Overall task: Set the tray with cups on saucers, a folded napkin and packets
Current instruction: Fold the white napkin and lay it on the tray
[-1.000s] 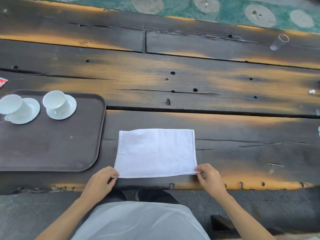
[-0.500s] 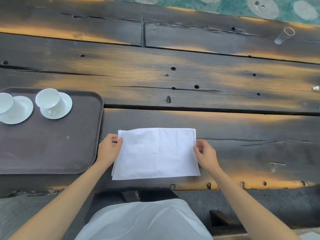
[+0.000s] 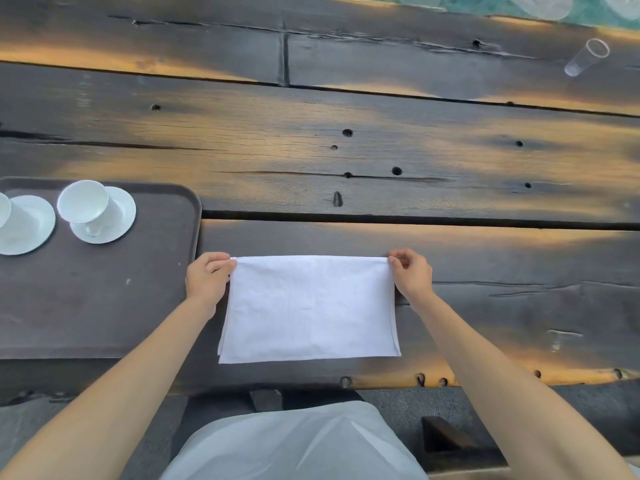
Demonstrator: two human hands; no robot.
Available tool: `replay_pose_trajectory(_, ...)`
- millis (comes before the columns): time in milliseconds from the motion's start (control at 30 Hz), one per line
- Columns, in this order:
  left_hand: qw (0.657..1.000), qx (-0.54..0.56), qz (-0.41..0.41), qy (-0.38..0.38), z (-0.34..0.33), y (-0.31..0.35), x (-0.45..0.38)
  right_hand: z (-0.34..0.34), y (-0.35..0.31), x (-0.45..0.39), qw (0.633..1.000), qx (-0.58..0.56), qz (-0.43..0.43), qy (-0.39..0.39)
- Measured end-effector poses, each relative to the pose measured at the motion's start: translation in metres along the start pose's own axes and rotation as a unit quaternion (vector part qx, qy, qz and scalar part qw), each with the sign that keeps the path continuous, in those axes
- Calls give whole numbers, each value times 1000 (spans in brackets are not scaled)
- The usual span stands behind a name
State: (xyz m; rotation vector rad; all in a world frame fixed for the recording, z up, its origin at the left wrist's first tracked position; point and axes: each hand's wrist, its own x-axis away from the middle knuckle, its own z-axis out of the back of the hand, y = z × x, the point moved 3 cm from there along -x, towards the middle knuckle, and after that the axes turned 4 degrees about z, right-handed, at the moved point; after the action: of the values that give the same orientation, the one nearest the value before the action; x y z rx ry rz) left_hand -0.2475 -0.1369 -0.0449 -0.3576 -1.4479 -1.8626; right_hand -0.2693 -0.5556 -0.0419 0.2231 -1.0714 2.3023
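Step in hand: napkin folding. White cloth napkin (image 3: 308, 308) lies flat on dark wooden table (image 3: 485, 299), beside brown tray (image 3: 104, 306). Left hand (image 3: 207, 277) and right hand (image 3: 412, 273) pinch its far corners. Next, probably: another fold, edges aligned.

Both forearms are bare right down to the wrists, no sleeves in sight. No rings, watch or gloves on the left hand (image 3: 207, 278) or the right hand (image 3: 412, 277). Behind the hands, low in view, a plain pale grey-white garment (image 3: 294, 445), smooth, lightly creased.
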Motion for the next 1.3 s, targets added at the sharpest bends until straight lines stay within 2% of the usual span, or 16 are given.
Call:
replay_pose_trajectory(267, 996, -68, -45, 29, -11, 19, -6, -4, 5, 2, 998, -46, -43, 3)
replay_pose_trajectory(500, 991, -88, -98, 25, -17, 32, -15, 0, 6, 5, 999, -32, -32, 0)
replay_pose_trajectory(933, 973, -175, -141, 55, -29, 34, -23, -5, -5, 4, 997, 82, -2, 14)
replay_pose_trajectory(1033, 935, -272, -221, 52, -35, 39, -13, -11, -14, 14, 985, 166, 48, 24)
replay_pose_trajectory(1133, 843, -392, -368, 10, -54, 35, 11, -39, -34, 40, 942, 253, 221, 3)
replay_pose_trajectory(1200, 779, -462, -420, -55, -73, 20, 26, -69, -41, 62, 912, 274, 301, -54)
replay_pose_trajectory(1233, 767, -481, -417, -85, -81, 11, 30, -83, -42, 72, 901, 283, 317, -84)
replay_pose_trajectory(1300, 775, -495, -377, -107, -88, -3, 27, -104, -39, 84, 893, 298, 318, -118)
